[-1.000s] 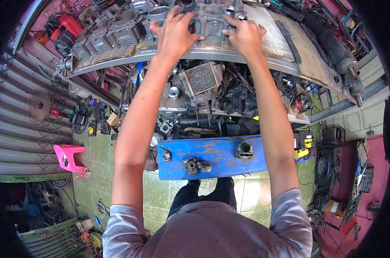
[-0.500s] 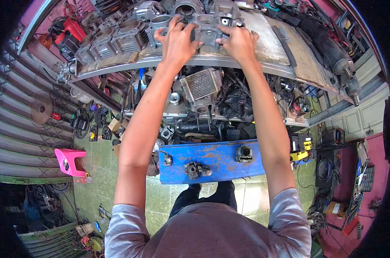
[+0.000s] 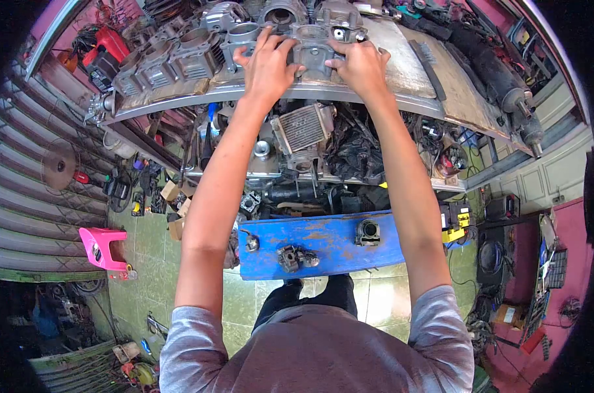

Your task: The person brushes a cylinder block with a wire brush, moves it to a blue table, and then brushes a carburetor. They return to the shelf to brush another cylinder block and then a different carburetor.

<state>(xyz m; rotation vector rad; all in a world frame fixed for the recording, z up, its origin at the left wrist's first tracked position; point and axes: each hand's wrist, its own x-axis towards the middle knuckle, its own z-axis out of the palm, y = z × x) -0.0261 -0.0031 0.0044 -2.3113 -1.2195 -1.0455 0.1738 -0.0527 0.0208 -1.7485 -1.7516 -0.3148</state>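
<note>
A grey metal engine cylinder block (image 3: 314, 57) stands near the front edge of the workbench, its round bore facing up. My left hand (image 3: 269, 71) is at its left side, with the thumb and index finger against it and the other fingers spread toward the neighbouring cylinder block (image 3: 243, 34). My right hand (image 3: 362, 65) grips the right side, thumb low at the front and index finger higher up. The palms hide parts of both sides. Behind the block sits an engine casing (image 3: 284, 14) with a large round opening.
More finned cylinder blocks (image 3: 197, 52) line the bench to the left. An exhaust muffler (image 3: 506, 85) lies at the right. Below, a radiator (image 3: 301, 128) rests on a cluttered shelf. A blue bench (image 3: 329, 229) bears several small metal parts. A pink stool (image 3: 104, 249) stands on the left.
The view has shifted slightly. Both hands stay at the sides of the cylinder block, which appears slightly lower and turned a little between them.
</note>
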